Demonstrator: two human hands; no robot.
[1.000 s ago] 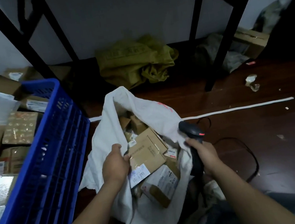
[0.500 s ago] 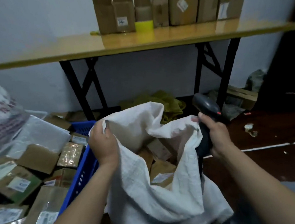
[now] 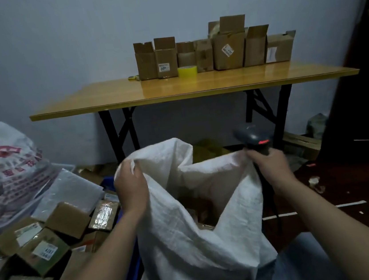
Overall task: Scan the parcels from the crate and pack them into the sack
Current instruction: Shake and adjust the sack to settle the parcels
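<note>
A white woven sack (image 3: 191, 243) stands between my arms with its mouth held up and open. My left hand (image 3: 131, 188) grips the left rim of the sack. My right hand (image 3: 269, 166) holds a dark barcode scanner (image 3: 254, 137) and also pinches the right rim of the sack. Brown parcels (image 3: 200, 210) show dimly inside the sack. At the left, the blue crate (image 3: 130, 272) holds several cardboard and foil-wrapped parcels (image 3: 43, 248).
A yellow folding table (image 3: 172, 90) stands ahead, with a row of cardboard boxes (image 3: 214, 52) and a yellow tape roll (image 3: 187, 71) on it. A printed full sack (image 3: 3, 169) lies at the far left. The scanner cable (image 3: 272, 201) trails over the dark floor at the right.
My view has lifted from the floor to the table. Both hands have raised the sack's rim and spread its mouth wider; earlier the left hand was on a parcel inside the sack.
</note>
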